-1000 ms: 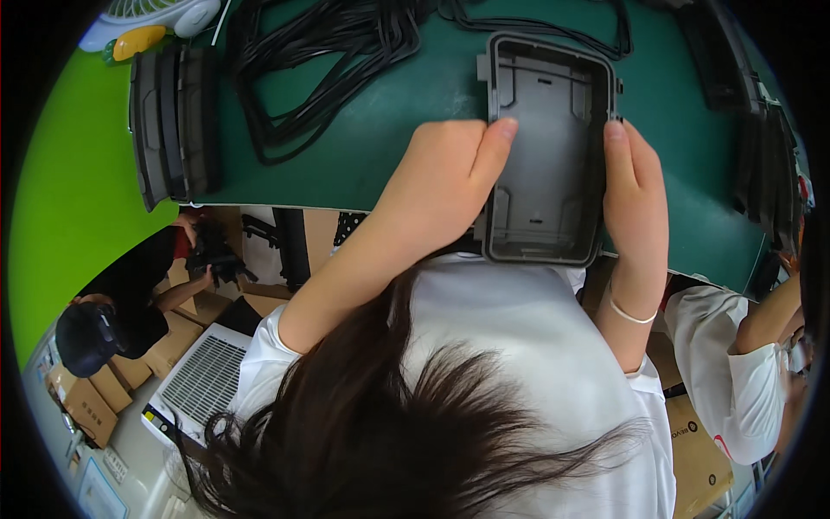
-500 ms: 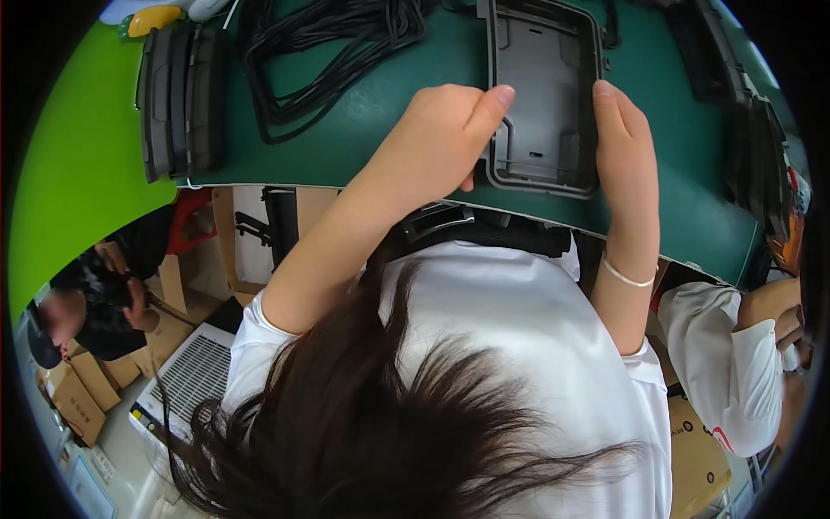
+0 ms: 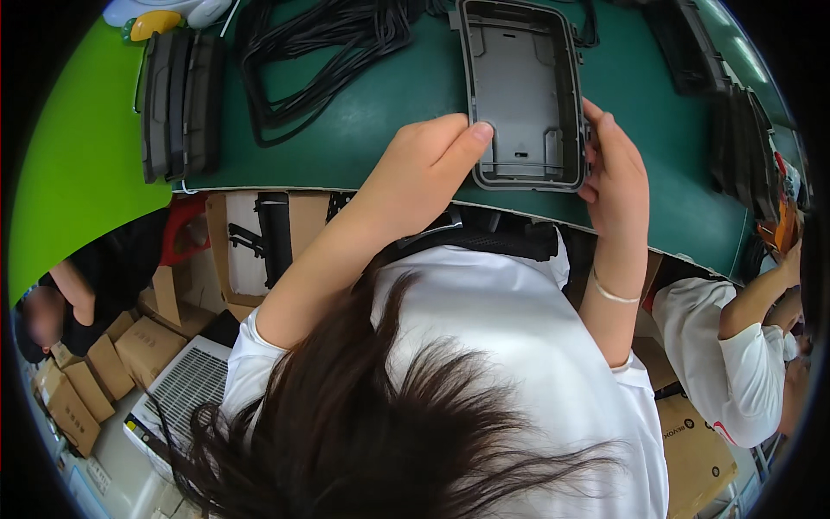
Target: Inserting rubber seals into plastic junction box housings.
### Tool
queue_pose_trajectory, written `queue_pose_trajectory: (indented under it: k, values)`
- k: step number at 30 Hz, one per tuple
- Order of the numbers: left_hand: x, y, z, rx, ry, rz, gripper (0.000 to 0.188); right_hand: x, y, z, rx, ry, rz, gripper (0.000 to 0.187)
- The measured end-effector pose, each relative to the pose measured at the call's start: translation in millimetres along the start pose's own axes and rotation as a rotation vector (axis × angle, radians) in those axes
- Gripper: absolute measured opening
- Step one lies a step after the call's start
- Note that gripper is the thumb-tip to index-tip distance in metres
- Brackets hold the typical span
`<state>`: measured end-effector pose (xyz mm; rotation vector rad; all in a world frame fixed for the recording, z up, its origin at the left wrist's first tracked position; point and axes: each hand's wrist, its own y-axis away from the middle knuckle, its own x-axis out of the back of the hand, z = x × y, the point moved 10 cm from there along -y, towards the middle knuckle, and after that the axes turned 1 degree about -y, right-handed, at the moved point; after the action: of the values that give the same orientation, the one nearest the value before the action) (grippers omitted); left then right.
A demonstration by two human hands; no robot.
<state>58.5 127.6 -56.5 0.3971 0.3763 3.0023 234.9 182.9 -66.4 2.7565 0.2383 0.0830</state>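
Note:
A grey plastic case shell [image 3: 520, 91], rectangular with rounded corners and its hollow side up, sits at the near edge of the green table. My left hand [image 3: 428, 164] grips its left wall near the lower corner, thumb pressed on the inner rim and fingers hidden beneath. Along the opposite wall, my right hand [image 3: 616, 169] has its fingers bent against the side of the shell. A dark line, perhaps a thin seal, follows the shell's rim. Left of the shell lies a heap of black rubber-like loops [image 3: 324, 65].
Dark case parts stand stacked [image 3: 180, 108] at the table's left, and more dark parts [image 3: 743, 147] line its right side. The green tabletop [image 3: 380, 130] ends just before my body. Co-workers sit at both sides, and cardboard boxes [image 3: 108, 368] stand on the floor at lower left.
The shell has shifted slightly left in view. My left thumb is lower on its wall. My right hand has changed its hold, its fingertips now showing against the shell's right side.

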Motion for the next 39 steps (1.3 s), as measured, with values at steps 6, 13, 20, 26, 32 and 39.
queue_pose_trajectory:
  k: [6, 13, 20, 26, 32, 39]
  values:
    - [0, 6, 19, -0.212, -0.178, 0.074, 0.033, -12, 28, -23, 0.330, 0.461, 0.072, 0.031]
    - [0, 4, 15, -0.174, -0.102, 0.059, 0.033, -6, 4, 19, -0.199, -0.257, -0.090, 0.028]
    - [-2, 5, 12, -0.132, -0.123, 0.032, 0.033, -9, 24, -14, 0.286, 0.328, 0.007, 0.033]
    - [0, 5, 8, -0.101, -0.092, 0.033, 0.034, -13, 14, 9, -0.168, -0.203, -0.221, 0.032]
    - [0, -2, 7, -0.089, -0.083, 0.027, 0.035, 0, 12, 3, -0.077, -0.218, -0.116, 0.036]
    - [-3, 1, 11, -0.117, -0.128, 0.023, 0.035, -4, 18, -8, 0.032, 0.058, 0.011, 0.023]
